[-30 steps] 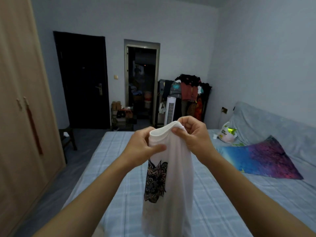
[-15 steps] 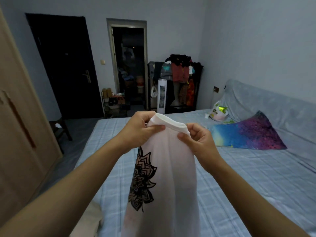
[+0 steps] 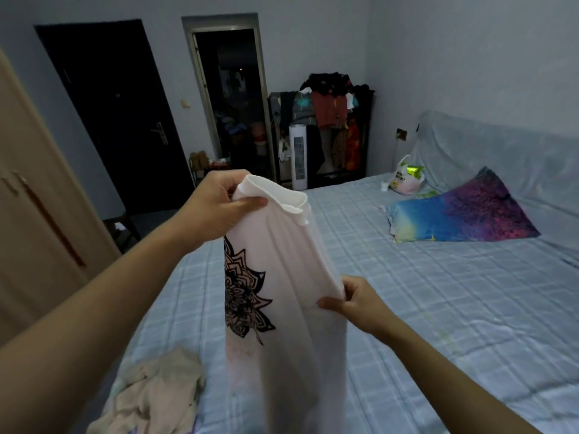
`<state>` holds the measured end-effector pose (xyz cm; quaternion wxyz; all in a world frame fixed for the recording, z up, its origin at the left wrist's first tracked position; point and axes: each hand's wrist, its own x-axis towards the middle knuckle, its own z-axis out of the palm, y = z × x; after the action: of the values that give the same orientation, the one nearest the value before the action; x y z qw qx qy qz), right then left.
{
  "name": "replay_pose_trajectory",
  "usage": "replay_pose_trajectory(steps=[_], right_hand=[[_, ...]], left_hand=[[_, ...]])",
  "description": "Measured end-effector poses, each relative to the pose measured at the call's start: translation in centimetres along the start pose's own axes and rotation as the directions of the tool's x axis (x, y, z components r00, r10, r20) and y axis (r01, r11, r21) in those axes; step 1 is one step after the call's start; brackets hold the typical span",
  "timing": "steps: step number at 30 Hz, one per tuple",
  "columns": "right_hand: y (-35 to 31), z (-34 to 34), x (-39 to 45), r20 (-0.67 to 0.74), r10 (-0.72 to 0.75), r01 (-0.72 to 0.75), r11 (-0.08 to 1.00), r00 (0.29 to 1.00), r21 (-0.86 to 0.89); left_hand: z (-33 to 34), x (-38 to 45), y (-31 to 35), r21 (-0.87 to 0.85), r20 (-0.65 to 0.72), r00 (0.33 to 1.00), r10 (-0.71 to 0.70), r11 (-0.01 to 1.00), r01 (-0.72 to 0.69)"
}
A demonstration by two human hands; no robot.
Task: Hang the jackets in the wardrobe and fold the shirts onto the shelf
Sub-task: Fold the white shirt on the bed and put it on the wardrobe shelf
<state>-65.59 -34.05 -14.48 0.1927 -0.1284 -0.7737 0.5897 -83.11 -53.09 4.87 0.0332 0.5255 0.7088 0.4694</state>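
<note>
A white shirt with a black mandala print hangs lengthwise in front of me above the bed. My left hand grips its top edge near the collar, thumb over the cloth. Lower down, my right hand pinches the shirt's right side edge. A crumpled beige garment lies on the bed at the lower left. The wooden wardrobe stands at the left with its doors closed.
The bed with a blue checked sheet fills the right and centre. On it lie a blue-purple pillow and a plastic bag. A loaded clothes rack, a white tower fan and two doorways are at the far wall.
My right hand has let go of the shirt's top edge and moved down to pinch its right side. The left hand keeps the top. The camera has tilted down.
</note>
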Motion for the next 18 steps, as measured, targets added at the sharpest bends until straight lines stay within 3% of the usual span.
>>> replay_pose_trajectory(steps=[4,8,12,14,18], right_hand=[[-0.9,-2.2,1.6,-0.118,-0.066,0.070,0.997,0.991,0.029],[-3.6,-4.4,3.4,-0.159,-0.201,0.182,0.976,0.967,-0.122],[-6.0,-5.6,5.2,-0.052,-0.305,0.274,0.909,0.951,-0.314],[-6.0,-5.8,6.0,0.026,-0.306,0.297,0.897,0.952,-0.326],[-1.8,-4.4,8.1,0.159,-0.154,0.193,0.943,0.975,-0.272]], left_hand=[[-1.9,-1.5,-1.2,-0.037,-0.101,0.993,-0.061,0.998,0.058],[-2.8,-3.1,-2.7,-0.144,-0.251,0.956,-0.150,0.983,0.116],[-3.4,-3.1,-4.5,-0.237,-0.307,0.935,-0.178,0.966,0.106],[-3.6,-2.5,-5.9,-0.249,-0.308,0.932,-0.192,0.962,0.116],[-3.6,-0.5,-10.0,-0.255,-0.284,0.935,-0.213,0.957,0.140]])
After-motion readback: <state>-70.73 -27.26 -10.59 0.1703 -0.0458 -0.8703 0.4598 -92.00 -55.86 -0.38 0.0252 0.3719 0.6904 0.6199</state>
